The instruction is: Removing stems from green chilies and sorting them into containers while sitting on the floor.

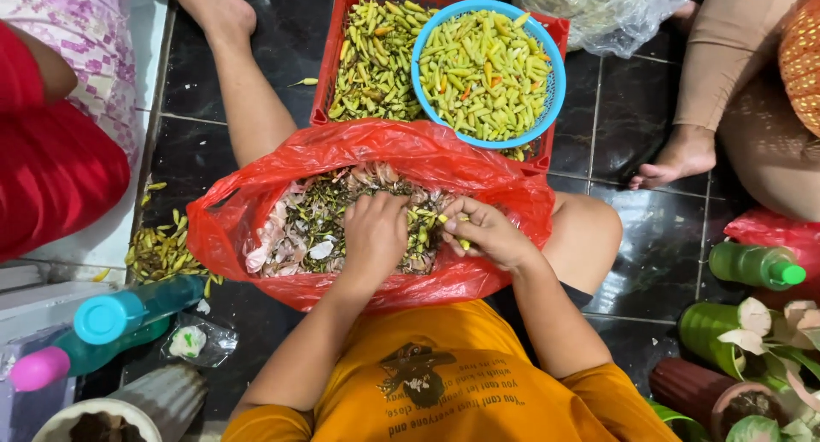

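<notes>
In the crinkled red bag (pixel 256 211), our left hand (pixel 374 233) curled among chillies (pixel 423 228), right hand (pixel 487 230) pinching one, papery husks (pixel 282 237) around.

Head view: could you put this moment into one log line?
left hand: resting in red bag of stems and peels | right hand: pinching a small chili | blue basket: full of chilies, atop red crate

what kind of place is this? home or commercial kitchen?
Probably a home floor, not a commercial kitchen. People sit barefoot on dark floor tiles, sorting chillies from a red plastic bag into a blue basket and red crate, with potted plants alongside.
</notes>
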